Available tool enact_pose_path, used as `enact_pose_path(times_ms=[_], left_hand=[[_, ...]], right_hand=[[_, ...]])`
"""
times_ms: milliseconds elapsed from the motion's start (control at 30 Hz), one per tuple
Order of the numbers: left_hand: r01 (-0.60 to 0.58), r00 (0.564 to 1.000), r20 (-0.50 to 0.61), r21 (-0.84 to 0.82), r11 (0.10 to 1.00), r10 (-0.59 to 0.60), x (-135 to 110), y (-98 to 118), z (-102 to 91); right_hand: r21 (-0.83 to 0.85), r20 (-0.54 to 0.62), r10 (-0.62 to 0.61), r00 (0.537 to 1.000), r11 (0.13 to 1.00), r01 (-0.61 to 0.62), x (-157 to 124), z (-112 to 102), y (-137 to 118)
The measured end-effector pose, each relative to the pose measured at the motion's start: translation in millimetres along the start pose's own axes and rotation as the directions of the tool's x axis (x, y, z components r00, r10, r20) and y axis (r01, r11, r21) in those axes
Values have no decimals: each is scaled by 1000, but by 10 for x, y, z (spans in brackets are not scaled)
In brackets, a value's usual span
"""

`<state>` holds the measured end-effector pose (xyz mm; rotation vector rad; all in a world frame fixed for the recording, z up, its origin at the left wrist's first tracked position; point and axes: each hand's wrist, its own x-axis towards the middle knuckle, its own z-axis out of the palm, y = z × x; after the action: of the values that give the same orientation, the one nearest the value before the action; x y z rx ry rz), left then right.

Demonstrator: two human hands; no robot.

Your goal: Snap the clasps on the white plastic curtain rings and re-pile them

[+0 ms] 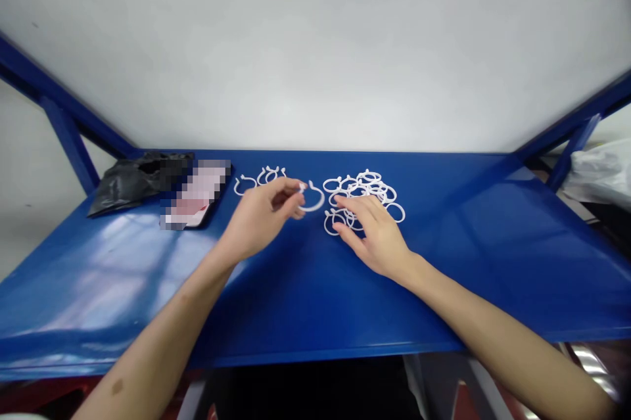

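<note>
My left hand (pixel 261 217) pinches a white curtain ring (pixel 322 199) between thumb and fingers, held a little above the table. The ring is open at one side, with a small knob at its end. My right hand (pixel 378 236) reaches over a loose pile of similar white rings (pixel 378 188), its fingers apart and partly covering the nearer ones. Whether its fingertips touch any ring, I cannot tell. Behind my left hand lies a smaller group of white rings (pixel 270 175), partly hidden by that hand.
All this is on a blue table (pixel 305 302) against a pale wall (pixel 315 52). At the left lie a black plastic bag (pixel 125 185) and a phone-like flat object (pixel 200 196), partly blurred. Blue frame bars rise at both sides. A clear plastic bag (pixel 604 170) is at the far right.
</note>
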<state>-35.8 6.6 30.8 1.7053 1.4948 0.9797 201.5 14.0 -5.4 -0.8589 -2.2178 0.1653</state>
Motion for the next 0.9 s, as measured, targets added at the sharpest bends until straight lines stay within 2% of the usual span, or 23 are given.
enact_pose_path(times_ms=[100, 233, 400, 533, 633, 733, 833, 900], left_hand=[[41, 985, 172, -217, 975, -4, -59, 75, 142], [37, 976, 215, -277, 960, 24, -117, 78, 256], [-154, 979, 125, -77, 985, 163, -158, 33, 343], [-289, 956, 74, 47, 956, 285, -183, -1, 415], [-327, 944, 74, 78, 942, 321, -198, -22, 457], [-354, 935, 77, 135, 925, 347, -188, -7, 450], [-333, 943, 77, 241, 912, 324, -124, 0, 360], [-258, 962, 11, 372, 892, 274, -50, -47, 259]], right_hand=[[59, -35, 41, 999, 997, -39, -27, 30, -5], [82, -73, 55, 996, 995, -49, -30, 60, 8], [83, -83, -13, 996, 996, 20, -32, 50, 24], [64, -20, -83, 996, 994, 84, -69, 19, 52], [54, 19, -114, 993, 992, 113, -77, -4, 63], [58, -19, -133, 991, 989, 133, -43, -8, 67], [10, -94, -64, 994, 998, 65, 21, 7, 96], [-41, -142, 5, 990, 999, -11, 63, 20, 137]])
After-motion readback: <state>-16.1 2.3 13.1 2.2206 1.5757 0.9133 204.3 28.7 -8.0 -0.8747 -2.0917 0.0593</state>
